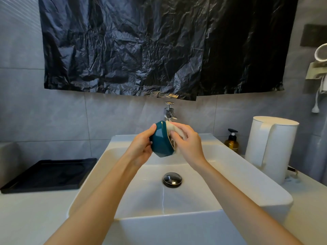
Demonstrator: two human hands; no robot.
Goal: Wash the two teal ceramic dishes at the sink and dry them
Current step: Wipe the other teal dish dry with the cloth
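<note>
A teal ceramic bowl (161, 140) is tipped on its side above the white sink (230, 167), just below the chrome tap (169, 112). My left hand (141, 147) grips its outer wall from the left. My right hand (187, 142) presses a beige cloth (174, 129) into the bowl's open side, fingers curled round the cloth. The bowl's inside is mostly hidden by the cloth and hand. Only one teal dish is in view.
A black tray (49, 174) lies on the counter to the left. To the right stand an amber pump bottle (232, 141) and a white lidded canister (270, 147). The chrome drain plug (172, 179) sits mid-basin. Black plastic sheeting (159, 46) covers the wall above.
</note>
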